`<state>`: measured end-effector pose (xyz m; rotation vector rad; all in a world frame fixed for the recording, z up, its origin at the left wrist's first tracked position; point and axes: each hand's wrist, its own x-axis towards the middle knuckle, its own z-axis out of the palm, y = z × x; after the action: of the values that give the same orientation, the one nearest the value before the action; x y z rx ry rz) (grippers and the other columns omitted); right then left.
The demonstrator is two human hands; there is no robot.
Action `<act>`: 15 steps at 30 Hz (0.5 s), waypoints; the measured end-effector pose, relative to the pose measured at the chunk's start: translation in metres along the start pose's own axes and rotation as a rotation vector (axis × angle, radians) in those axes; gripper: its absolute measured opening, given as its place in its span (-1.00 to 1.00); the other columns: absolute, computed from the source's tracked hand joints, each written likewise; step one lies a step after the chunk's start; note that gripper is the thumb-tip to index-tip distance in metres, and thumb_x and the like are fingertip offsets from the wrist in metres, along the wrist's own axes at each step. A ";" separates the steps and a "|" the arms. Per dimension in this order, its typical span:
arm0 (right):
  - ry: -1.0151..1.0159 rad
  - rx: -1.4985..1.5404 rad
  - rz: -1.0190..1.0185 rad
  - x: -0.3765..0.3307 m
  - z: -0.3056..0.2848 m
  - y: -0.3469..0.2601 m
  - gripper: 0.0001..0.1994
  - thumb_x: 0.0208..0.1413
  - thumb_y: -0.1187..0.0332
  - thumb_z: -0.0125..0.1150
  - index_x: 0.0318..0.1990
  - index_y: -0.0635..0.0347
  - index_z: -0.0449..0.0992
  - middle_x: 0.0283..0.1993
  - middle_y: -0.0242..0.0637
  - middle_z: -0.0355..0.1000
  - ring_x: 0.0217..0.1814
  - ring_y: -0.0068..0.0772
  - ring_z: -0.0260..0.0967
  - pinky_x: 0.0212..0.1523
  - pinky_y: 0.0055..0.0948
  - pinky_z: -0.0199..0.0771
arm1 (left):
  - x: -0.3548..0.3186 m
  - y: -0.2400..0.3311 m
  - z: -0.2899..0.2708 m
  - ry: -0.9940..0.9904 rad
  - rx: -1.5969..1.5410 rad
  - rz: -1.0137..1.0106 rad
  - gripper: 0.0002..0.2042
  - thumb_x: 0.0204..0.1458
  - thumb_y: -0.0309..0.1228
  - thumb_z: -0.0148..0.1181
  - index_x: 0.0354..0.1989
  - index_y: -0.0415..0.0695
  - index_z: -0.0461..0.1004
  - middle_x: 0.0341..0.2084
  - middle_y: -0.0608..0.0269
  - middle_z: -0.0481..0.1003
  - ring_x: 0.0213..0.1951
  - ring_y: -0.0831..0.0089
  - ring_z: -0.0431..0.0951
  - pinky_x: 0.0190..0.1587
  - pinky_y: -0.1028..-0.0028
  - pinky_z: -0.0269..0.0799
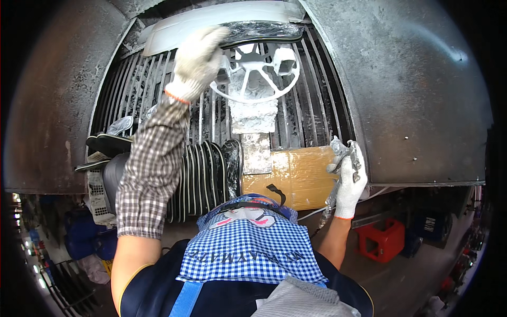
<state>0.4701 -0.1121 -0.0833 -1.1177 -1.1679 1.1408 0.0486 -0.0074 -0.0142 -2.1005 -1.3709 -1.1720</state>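
My left hand [198,63], in a white knit glove, is at the left end of a dark curved panel [264,33] covered in glossy clear film. Its fingers are bent against the panel's end; the fingertips' underside is hidden. Below the panel stands a round spoked turntable [253,98], coated white, with square tube blocks on its rim. My right hand [353,182], gloved too, is wrapped round a metal spray gun [340,156] at the right, beside a tape-covered cardboard sheet [296,177].
Several black panels with pale edges [206,179] stand in a row under my left forearm. Metal booth walls [417,95] rise on both sides of a slatted grille [311,95]. A white sheet [179,34] lies behind the panel. A red plastic stool [381,240] is at lower right.
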 end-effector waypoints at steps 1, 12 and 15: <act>-0.004 0.009 0.006 0.000 0.001 -0.001 -0.49 0.39 0.40 0.15 0.41 0.41 0.27 0.01 -0.20 0.56 -0.22 -0.58 0.45 -0.14 -0.52 0.51 | -0.011 0.005 0.002 0.187 0.063 -0.026 -0.62 0.07 -0.63 0.24 0.11 -0.28 0.57 0.01 -0.07 0.61 0.01 0.14 0.65 0.12 0.33 0.57; -0.232 0.244 0.030 0.023 0.075 -0.060 -0.51 0.37 0.46 0.16 0.39 0.43 0.29 -0.01 -0.14 0.57 -0.19 -0.53 0.50 -0.07 -0.49 0.57 | -0.157 0.079 0.054 0.377 -1.531 -1.526 -0.59 0.09 -0.55 0.28 0.12 -0.18 0.34 -0.21 0.22 0.53 -0.17 0.36 0.60 0.00 0.28 0.54; -0.388 0.287 -0.003 0.028 0.100 -0.078 -0.50 0.36 0.47 0.17 0.39 0.45 0.28 0.01 -0.10 0.57 -0.17 -0.50 0.52 -0.07 -0.46 0.59 | -0.154 0.093 0.072 0.264 -1.721 -1.406 -0.59 0.18 -0.49 0.14 0.22 -0.22 0.34 -0.07 0.07 0.54 -0.10 0.21 0.63 0.09 0.11 0.57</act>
<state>0.3763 -0.0869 0.0034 -0.6926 -1.2459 1.5142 0.1340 -0.0889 -0.1677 -0.7657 -1.8585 -3.9975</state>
